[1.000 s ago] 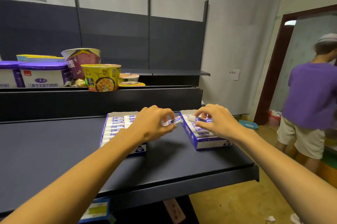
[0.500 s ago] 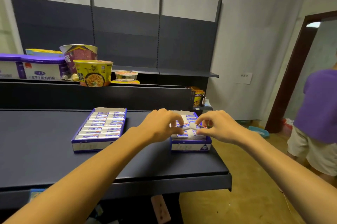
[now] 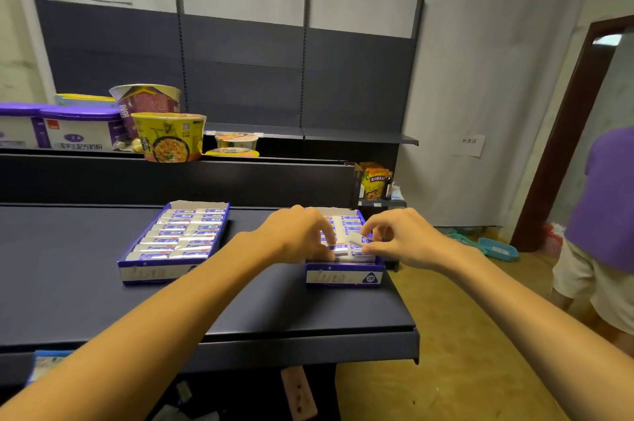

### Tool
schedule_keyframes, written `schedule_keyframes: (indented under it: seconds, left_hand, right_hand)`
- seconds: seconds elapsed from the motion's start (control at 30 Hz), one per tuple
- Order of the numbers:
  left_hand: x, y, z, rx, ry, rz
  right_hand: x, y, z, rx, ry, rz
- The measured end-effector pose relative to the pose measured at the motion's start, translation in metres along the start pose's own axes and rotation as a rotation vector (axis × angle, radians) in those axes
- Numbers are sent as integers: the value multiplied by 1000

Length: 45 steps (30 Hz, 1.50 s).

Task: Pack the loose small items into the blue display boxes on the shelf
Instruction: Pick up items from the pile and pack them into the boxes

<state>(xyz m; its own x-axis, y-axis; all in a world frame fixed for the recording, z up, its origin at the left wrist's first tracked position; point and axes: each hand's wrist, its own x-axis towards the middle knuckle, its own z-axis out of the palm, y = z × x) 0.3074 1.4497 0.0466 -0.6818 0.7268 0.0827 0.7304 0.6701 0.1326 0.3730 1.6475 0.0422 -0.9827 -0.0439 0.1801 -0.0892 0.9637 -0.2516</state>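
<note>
Right fingertips (image 3: 368,238) are pinched on one small white item (image 3: 356,238), thumb under, index on top, tipped at an angle just above the near rows of the right blue display box (image 3: 344,277). The right hand (image 3: 401,238) comes in from about 4 o'clock of that box. The left hand (image 3: 298,235) comes in from 8 o'clock with its fingers curled down onto the packed items at the near left corner; looks like it's pinching or pressing one there, but I can't tell if it's actually gripping it or just holding the row down.

How I'd do this bit well: keep the left fingers pinning the neighbours so they don't pop up, level out the tilted piece so its long side matches the rows, then slide it into the gap between the two hands rather than pushing it straight down. Label side up like the others. Light pressure only, since the cardboard walls look thin and the box sits near the right end of the shelf (image 3: 240,317).

The left blue display box (image 3: 156,274), at 9 o'clock from the hands, looks full already, two neat columns. At 11 o'clock on the upper ledge are noodle bowls (image 3: 168,137) and purple-lidded tubs (image 3: 79,127). A person in a purple shirt (image 3: 610,208) stands at 3 o'clock, well apart.
</note>
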Motion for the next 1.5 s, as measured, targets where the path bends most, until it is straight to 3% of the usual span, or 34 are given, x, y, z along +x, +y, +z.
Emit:
schedule_keyframes:
  seconds: [0.6,1.0,1.23,1.5]
  left_hand:
    - [-8,-5,10,57,-57,-29]
    - [-14,-19,17,62,247,-25]
    - [-18,-26,19,50,309,-62]
    - [-46,-37,17,28,402,-125]
  right_hand:
    - [0,-6,0,-18,-88,30]
    - [5,-9,5,-156,-162,13]
    - [10,-14,3,-199,-186,12]
    - [11,-34,4,-172,10,-96]
